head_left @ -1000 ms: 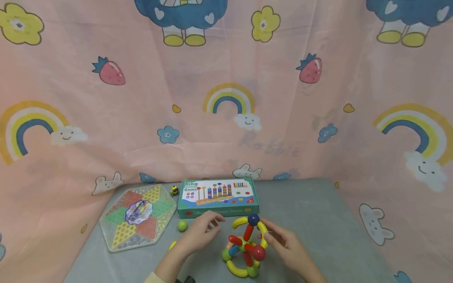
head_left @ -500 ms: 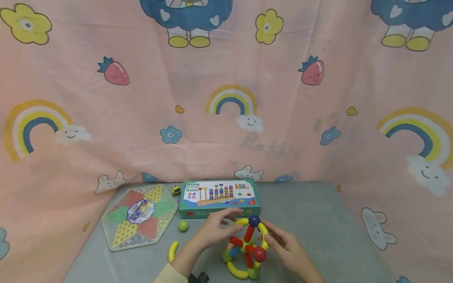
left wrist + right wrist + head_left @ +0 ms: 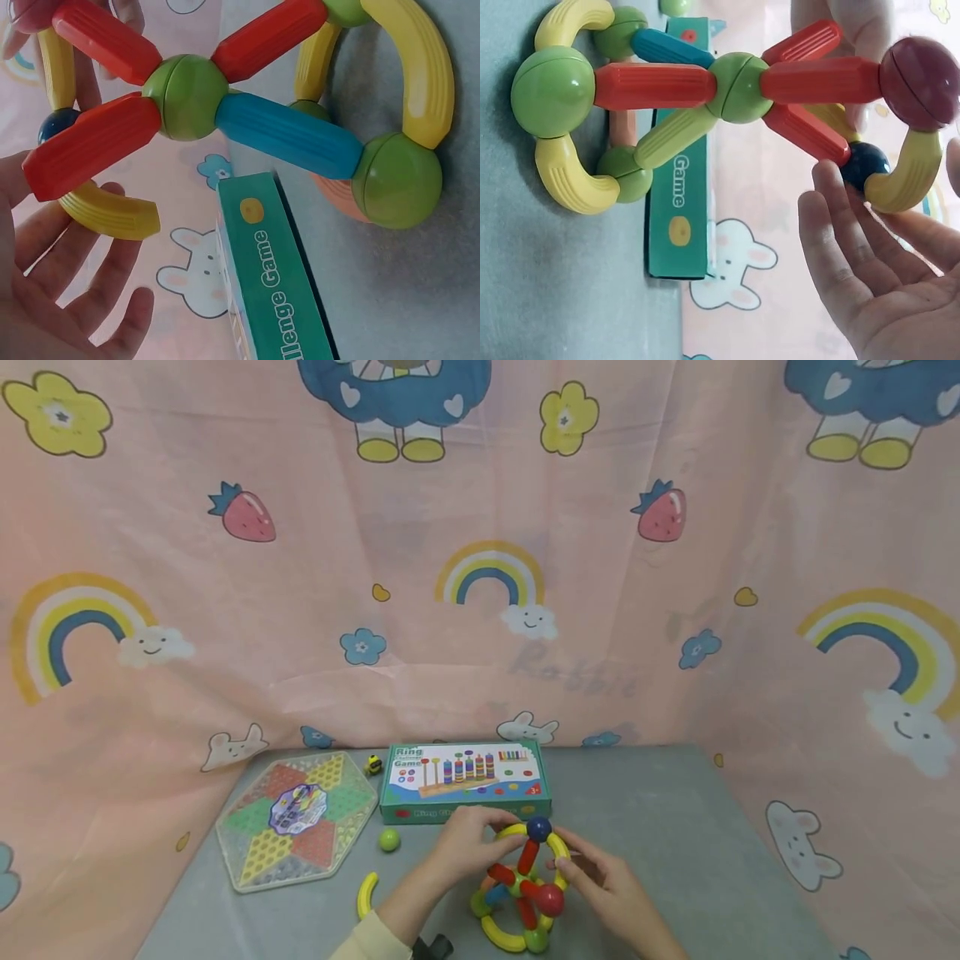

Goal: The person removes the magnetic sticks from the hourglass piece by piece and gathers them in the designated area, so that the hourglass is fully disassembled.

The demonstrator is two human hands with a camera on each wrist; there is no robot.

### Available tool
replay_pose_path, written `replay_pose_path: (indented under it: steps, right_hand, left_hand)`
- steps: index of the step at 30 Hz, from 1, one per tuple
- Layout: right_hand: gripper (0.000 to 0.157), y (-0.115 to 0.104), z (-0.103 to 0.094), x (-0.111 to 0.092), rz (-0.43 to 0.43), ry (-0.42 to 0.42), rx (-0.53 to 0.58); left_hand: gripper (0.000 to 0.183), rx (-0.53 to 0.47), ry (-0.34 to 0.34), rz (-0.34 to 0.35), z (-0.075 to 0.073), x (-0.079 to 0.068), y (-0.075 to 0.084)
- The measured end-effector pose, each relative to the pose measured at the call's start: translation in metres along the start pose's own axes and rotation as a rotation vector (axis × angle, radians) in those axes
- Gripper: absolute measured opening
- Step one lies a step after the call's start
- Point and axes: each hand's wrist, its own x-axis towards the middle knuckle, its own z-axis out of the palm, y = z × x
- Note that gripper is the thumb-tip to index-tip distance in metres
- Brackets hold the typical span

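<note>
A magnetic ball-and-stick structure (image 3: 519,883) stands on the table, with a green ball (image 3: 186,97) at its centre and red, blue and light green sticks radiating from it. My left hand (image 3: 467,845) pinches a curved yellow stick (image 3: 112,214) at the upper left, joined at one end to the dark blue ball (image 3: 538,829). On the other side, my right hand (image 3: 606,878) holds the curved yellow stick (image 3: 911,174) between the dark blue ball and the red ball (image 3: 551,900). Below, green balls and curved yellow sticks form the base.
A green Ring Challenge Game box (image 3: 465,781) lies behind the structure. To the left are a hexagonal Chinese checkers board (image 3: 296,822), a loose green ball (image 3: 388,840), a loose curved yellow stick (image 3: 366,895) and a small bee toy (image 3: 373,765). A patterned pink cloth hangs behind.
My left hand has moved right to the structure and now pinches the upper-left curved yellow stick. The loose yellow stick has come into fuller view. My right hand keeps its hold.
</note>
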Motion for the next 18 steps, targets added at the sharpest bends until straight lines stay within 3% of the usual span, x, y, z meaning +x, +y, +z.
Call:
replay_pose_path:
  steps: [12, 18]
  right_hand:
    - [0.060, -0.008, 0.010, 0.006, 0.047, 0.086, -0.004]
    - [0.057, -0.008, 0.011, 0.009, -0.002, 0.062, -0.001]
  left_hand:
    - [0.024, 0.066, 0.032, 0.044, 0.000, 0.001, 0.005]
    - [0.022, 0.082, 0.011, 0.035, -0.001, 0.001, 0.008]
